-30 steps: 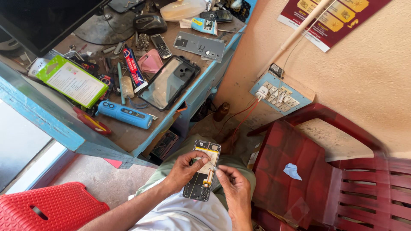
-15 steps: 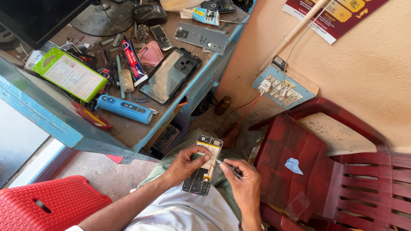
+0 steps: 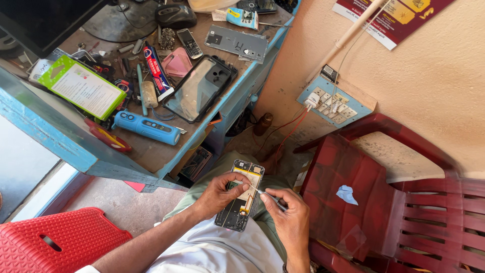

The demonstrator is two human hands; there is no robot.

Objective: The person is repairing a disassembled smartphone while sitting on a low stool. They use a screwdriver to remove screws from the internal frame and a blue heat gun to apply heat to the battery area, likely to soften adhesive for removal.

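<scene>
Yellow and black inside, the opened phone (image 3: 239, 195) lies on the lap, near the blue desk (image 3: 60, 146). Left hand (image 3: 218, 194) grips its edge; right hand (image 3: 288, 217) pinches thin tweezers (image 3: 268, 196). It looks light and fragile.

Cluttered workbench (image 3: 151, 156) left, chair (image 3: 384, 202) right

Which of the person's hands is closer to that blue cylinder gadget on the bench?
Left. The left hand grips the opened phone below the blue cylinder; the right hand sits farther right.
</scene>
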